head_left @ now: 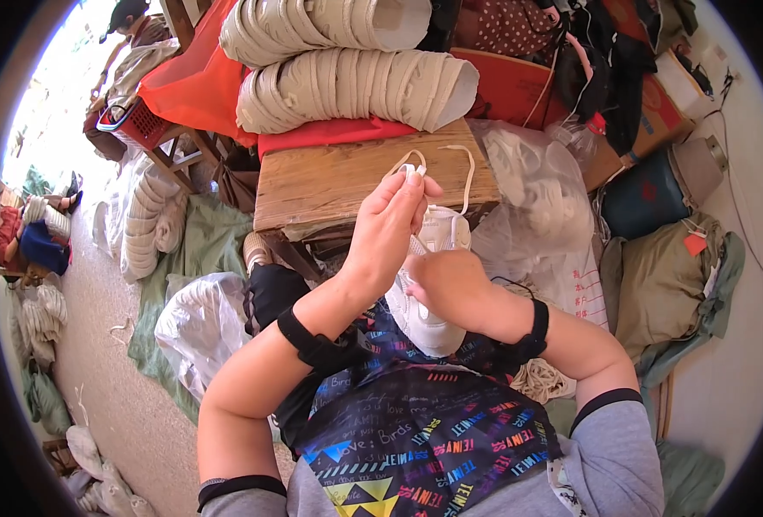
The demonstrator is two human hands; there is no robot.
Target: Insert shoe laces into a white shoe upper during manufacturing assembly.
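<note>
A white shoe (434,336) rests in my lap, toe pointing toward me, against a dark printed apron (416,414). Above its upper end my left hand (386,226) is raised, thumb and fingers pinched on a cream shoelace (468,177). Part of the lace loops over those fingertips, and one length trails over the wooden bench edge. Lower down, my right hand (452,283) curls over the side of the shoe. A short strand of lace runs to its fingers, which are partly hidden beneath the hand.
Ahead stands a wooden bench (338,185) bearing red cloth and nested stacks of cream shoe uppers (356,86). Plastic bags (532,189) of pale pieces lie to its right. A white bag (202,323) sits at left on green sheeting. Another person (132,52) is at far left.
</note>
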